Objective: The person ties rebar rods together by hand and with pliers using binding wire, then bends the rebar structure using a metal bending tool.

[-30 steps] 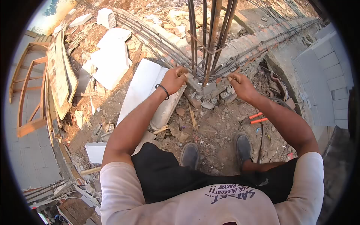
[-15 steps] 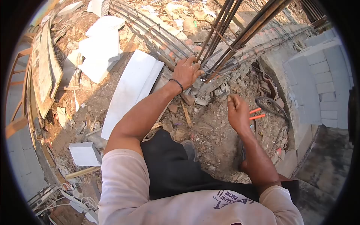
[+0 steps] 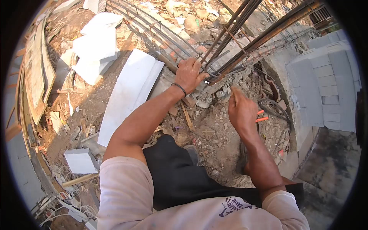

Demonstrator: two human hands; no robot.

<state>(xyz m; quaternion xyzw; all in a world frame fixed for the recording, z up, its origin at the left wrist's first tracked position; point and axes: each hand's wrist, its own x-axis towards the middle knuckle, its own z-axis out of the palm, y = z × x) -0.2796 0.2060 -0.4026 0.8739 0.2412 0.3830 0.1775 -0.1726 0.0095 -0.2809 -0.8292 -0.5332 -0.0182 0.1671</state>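
My left hand (image 3: 188,74), with a dark band at the wrist, is closed over the steel rebar (image 3: 163,43) where the lying bars meet the steep ones. Its fingertips are partly hidden behind the bars. Beside its thumb is a small dark spot with white points that I cannot make out. To the right and nearer my body, my right hand (image 3: 243,111) is curled, with its thumb and forefinger toward the rebar. Two orange handles (image 3: 262,119), like those of pliers, stick out from its outer side. The tool's jaws are hidden.
Steep rebar (image 3: 253,42) leans to the upper right. White blocks (image 3: 128,92) lie to the left, near curved wooden boards (image 3: 38,73). Grey blocks (image 3: 326,88) are stacked at right. Rubble and a black cable loop (image 3: 274,105) lie around my feet.
My right hand has shifted slightly up toward the rebar, its fingertips reaching farther forward. My left hand stays at the bars. The whole view has moved a little.
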